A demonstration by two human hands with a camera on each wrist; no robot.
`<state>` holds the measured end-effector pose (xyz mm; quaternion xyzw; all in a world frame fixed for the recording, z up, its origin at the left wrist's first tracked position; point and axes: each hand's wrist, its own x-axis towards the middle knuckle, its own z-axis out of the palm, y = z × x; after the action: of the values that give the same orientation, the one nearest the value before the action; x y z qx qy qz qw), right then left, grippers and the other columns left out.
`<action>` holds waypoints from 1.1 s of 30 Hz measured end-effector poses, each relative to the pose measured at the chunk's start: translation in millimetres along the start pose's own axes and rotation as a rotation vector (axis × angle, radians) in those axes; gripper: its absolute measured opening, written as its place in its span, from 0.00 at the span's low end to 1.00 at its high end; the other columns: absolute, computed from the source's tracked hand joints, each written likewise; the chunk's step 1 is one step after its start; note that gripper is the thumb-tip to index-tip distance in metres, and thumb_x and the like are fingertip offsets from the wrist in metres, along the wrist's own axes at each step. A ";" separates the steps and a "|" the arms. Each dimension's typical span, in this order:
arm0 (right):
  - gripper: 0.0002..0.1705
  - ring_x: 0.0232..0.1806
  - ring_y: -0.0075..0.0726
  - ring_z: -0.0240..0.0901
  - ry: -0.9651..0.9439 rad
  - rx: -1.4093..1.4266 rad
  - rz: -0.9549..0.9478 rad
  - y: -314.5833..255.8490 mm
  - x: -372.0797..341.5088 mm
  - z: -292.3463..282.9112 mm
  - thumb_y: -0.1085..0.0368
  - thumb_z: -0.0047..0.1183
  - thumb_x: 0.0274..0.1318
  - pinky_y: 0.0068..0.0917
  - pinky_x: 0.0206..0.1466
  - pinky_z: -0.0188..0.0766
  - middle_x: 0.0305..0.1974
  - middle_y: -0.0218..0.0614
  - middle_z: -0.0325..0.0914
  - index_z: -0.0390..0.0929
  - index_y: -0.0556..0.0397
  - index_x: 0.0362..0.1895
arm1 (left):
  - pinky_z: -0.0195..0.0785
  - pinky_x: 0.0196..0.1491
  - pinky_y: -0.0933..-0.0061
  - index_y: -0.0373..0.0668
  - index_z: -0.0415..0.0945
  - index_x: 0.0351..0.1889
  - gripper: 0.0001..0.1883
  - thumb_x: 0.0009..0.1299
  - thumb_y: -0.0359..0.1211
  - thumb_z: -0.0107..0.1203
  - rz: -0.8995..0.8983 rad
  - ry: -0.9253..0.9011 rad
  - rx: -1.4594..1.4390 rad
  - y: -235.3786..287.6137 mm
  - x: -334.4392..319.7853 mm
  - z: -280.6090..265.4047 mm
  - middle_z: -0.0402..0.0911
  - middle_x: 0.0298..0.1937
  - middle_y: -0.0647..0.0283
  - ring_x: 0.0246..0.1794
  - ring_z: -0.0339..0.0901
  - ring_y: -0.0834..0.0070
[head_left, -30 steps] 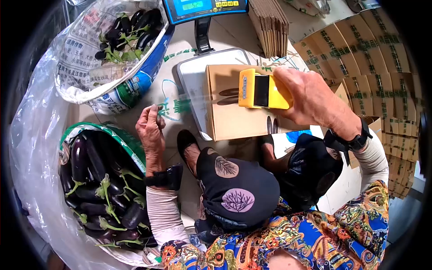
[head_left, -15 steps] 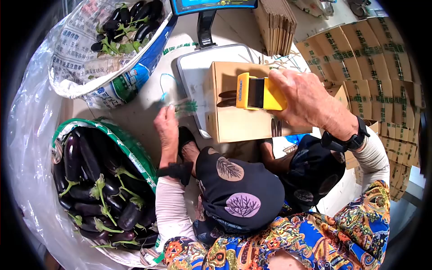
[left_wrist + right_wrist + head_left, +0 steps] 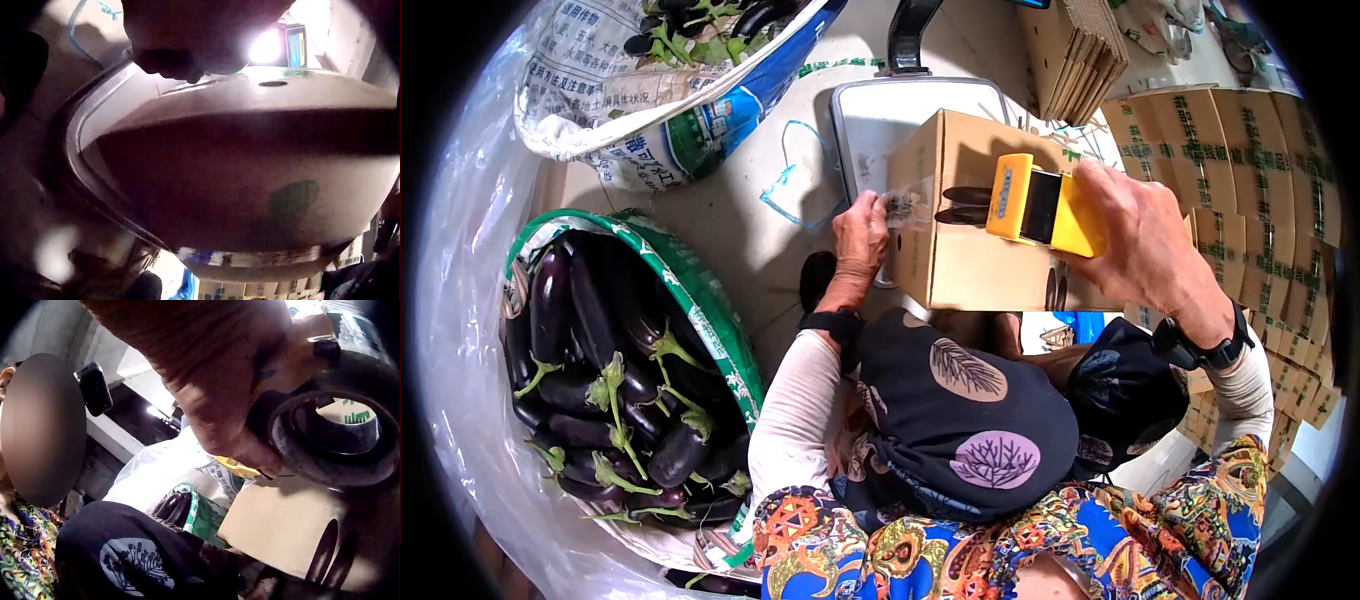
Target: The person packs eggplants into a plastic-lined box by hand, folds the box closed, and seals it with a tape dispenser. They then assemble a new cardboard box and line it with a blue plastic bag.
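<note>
A closed cardboard box point(image 3: 990, 275) with dark oval marks sits on the white platform of a scale point(image 3: 860, 135). My right hand point(image 3: 1145, 235) grips a yellow tape dispenser point(image 3: 1012, 200) over the top of the box; in the right wrist view its tape roll point(image 3: 284, 453) shows beside the fingers. A strip of clear tape point(image 3: 915, 200) stretches from the dispenser past the box's left edge. My left hand point(image 3: 862, 240) pinches the loose end of that strip, close against the box's left side. In the left wrist view the hand point(image 3: 187, 37) is dark above the box point(image 3: 237, 137).
On the left stands a green-rimmed sack point(image 3: 690, 290) full of eggplants point(image 3: 605, 380); behind it is a white and blue sack point(image 3: 620, 130) with more. Flattened cardboard point(image 3: 1080, 70) leans at the back. Taped cartons point(image 3: 1240, 180) are stacked at the right.
The left hand has moved right with the tape end, from out beside the sacks to the box's left side. The right hand stays over the box with the dispenser. The head view has shifted.
</note>
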<state>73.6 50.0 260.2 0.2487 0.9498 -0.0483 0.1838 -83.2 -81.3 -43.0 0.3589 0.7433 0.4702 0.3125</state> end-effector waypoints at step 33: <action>0.30 0.35 0.55 0.78 0.060 0.048 -0.032 3.5 -1.8 2.8 0.57 0.68 0.42 0.43 0.37 0.76 0.36 0.48 0.77 0.68 0.57 0.47 | 0.53 0.63 0.55 0.39 0.73 0.53 0.16 0.73 0.38 0.46 0.078 0.337 0.110 -13.5 35.1 36.9 0.71 0.55 0.50 0.59 0.64 0.53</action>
<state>77.6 51.8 258.2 0.2390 0.9573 -0.0664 0.1483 -76.1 -38.7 -73.3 0.3200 0.7952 0.4943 0.1450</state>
